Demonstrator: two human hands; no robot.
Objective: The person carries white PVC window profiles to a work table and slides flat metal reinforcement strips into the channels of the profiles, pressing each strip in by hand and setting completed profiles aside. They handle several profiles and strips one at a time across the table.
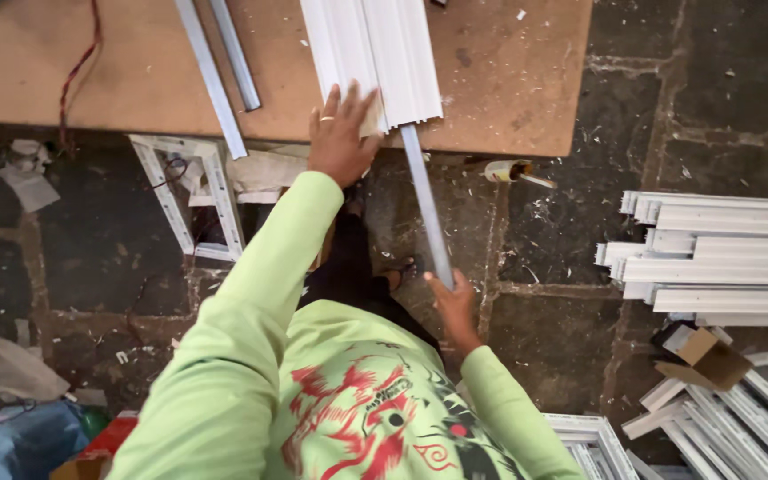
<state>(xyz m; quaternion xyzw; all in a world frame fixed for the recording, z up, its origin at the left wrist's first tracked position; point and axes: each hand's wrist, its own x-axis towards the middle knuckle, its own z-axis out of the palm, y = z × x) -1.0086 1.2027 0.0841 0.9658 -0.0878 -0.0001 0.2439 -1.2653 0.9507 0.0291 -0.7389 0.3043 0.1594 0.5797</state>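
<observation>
Both hands are busy: my left hand (341, 133) lies flat, fingers spread, pressing the near end of the white profile (375, 58) on the brown board table (508, 89); my right hand (452, 298) is curled around the lower end of a grey metal strip (427, 209) poking out of that profile. I judge the strip could bind or bend if pulled off-line, or the profile could skid off the table edge

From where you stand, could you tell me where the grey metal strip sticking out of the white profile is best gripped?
Probably at its free near end, where the right hand holds it. The grey metal strip overhangs the table edge toward you; its far end sits inside the white profile, steadied by the left hand.
</observation>
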